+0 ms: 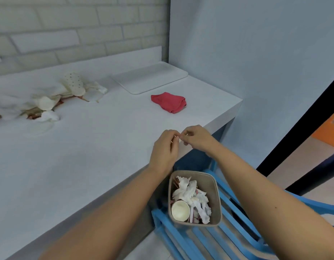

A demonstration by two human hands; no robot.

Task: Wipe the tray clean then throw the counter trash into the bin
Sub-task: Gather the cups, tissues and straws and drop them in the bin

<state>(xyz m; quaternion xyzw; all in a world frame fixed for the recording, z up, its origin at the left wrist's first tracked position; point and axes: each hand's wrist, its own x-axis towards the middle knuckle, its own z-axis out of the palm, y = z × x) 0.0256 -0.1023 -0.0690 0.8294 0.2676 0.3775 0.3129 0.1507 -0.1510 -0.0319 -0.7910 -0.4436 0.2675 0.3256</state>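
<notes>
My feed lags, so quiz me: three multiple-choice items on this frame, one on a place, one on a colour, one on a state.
1. Where does the bin stand?
A. on the counter
B. on the blue chair
C. on the tray

2. What colour is the cloth?
A. red
B. green
C. black

3. How is the tray now?
A. stacked with cups
B. covered by the cloth
C. bare

Answers:
1 B: the bin sits on the slats of the blue chair, beside the counter.
2 A: the folded cloth near the counter's corner is red.
3 C: nothing lies on the tray; the cloth rests apart from it on the counter.
</notes>
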